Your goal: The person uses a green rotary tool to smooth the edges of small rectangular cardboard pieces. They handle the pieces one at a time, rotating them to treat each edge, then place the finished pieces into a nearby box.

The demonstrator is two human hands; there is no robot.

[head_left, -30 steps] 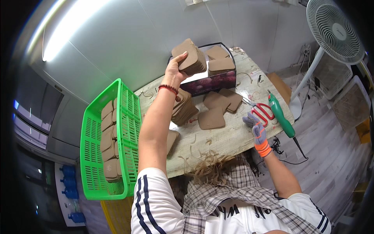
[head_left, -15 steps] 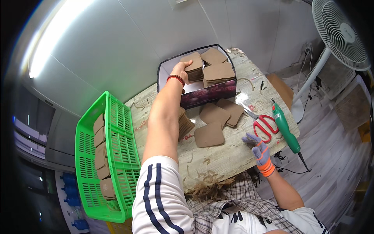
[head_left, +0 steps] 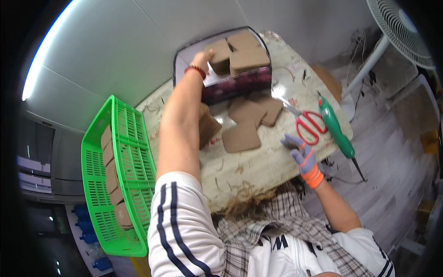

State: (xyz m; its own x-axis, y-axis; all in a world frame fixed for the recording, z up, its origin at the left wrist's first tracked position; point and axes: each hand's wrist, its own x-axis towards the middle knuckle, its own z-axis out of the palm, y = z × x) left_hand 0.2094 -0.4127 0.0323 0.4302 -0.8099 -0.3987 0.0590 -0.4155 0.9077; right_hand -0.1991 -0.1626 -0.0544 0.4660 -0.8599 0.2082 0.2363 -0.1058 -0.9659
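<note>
Brown pads fill the scene, and the stack (head_left: pixel 220 54) that matters sits inside the dark bin (head_left: pixel 235 85) at the far end of the surface, under the left hand's fingertips. Well to the left of that arm, a green basket (head_left: pixel 121 180) stands on edge against the surface (head_left: pixel 258 161), with more brown pieces lined up in it. The left hand (head_left: pixel 202 59), bare with a red band at the wrist, is stretched out over the bin rim and rests on the nearest stack; whether its fingers are closed around a pad or only pressing on it, I cannot tell. Loose pads (head_left: pixel 241 137) lie between the two hands. Just beyond the right hand lie red scissors (head_left: pixel 310 125) and a green-handled tool (head_left: pixel 337 129). The right hand (head_left: pixel 302 154), gloved in grey and orange, rests on the near edge with fingers spread, holding nothing.

This looks like the stacking step: a pad being set onto or squared up on its pile. A next move would call for keeping the stack aligned while the fingers lift clear.
</note>
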